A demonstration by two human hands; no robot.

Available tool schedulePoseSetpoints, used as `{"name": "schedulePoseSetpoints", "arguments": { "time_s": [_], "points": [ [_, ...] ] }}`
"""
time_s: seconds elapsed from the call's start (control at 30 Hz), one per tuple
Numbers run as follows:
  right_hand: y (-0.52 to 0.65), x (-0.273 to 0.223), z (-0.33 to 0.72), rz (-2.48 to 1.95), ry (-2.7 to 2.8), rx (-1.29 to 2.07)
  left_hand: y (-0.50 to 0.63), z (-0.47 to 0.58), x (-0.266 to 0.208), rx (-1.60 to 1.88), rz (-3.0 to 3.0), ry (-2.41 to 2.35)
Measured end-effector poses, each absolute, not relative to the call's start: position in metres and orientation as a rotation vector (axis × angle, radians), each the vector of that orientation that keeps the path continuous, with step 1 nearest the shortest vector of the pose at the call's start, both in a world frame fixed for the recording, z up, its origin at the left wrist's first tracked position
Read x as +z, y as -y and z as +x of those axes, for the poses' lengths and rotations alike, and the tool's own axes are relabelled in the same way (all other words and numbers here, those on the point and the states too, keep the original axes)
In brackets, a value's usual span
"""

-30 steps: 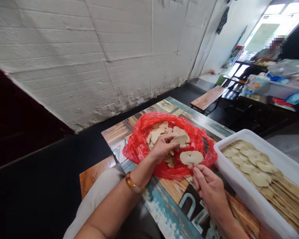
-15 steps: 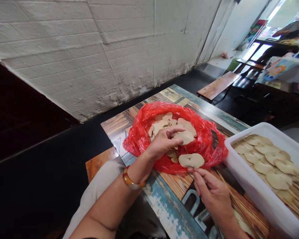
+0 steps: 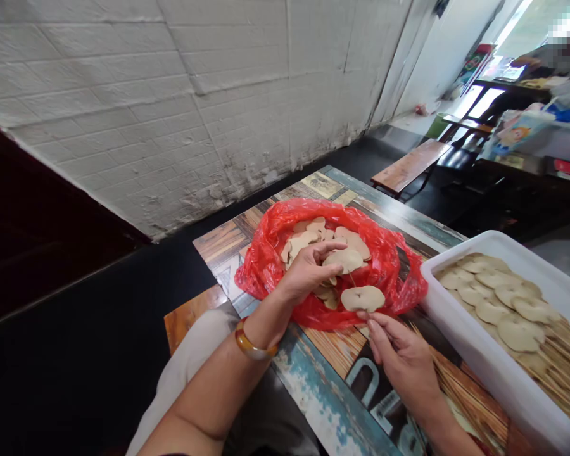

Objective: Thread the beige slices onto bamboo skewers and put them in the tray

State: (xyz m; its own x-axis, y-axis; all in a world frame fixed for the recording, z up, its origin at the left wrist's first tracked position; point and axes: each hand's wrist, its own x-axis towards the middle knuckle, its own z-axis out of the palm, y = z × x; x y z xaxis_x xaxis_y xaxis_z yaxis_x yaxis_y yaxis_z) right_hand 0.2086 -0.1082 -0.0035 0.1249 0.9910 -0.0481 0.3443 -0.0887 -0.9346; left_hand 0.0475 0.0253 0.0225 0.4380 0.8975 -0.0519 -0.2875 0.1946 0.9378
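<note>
A pale slice (image 3: pixel 363 298) is sitting on a thin stick (image 3: pixel 352 278) over the near side of a red bag (image 3: pixel 266 253), and the right hand (image 3: pixel 403 358) is pinching the stick at the slice's lower edge. The left hand (image 3: pixel 311 272) is grasping a second slice (image 3: pixel 344 261) between thumb and fingers; whether the stick is piercing it, one cannot tell. Loose slices (image 3: pixel 304 242) are lying inside the bag, which is resting on a patterned table (image 3: pixel 308 386). Rightward, a white tub (image 3: pixel 491 386) is holding skewered slices (image 3: pixel 520 332).

Glossy plastic bag (image 3: pixel 266 263), matt slices (image 3: pixel 373 298)
</note>
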Motion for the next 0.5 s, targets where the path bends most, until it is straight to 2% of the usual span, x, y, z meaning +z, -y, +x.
{"name": "schedulePoseSetpoints", "arguments": {
  "time_s": [0.5],
  "points": [
    [0.1035,0.0043,0.2052,-1.586,1.371,0.914,-0.0232,0.0475,0.0226,0.923,1.092,-0.728]
  ]
}}
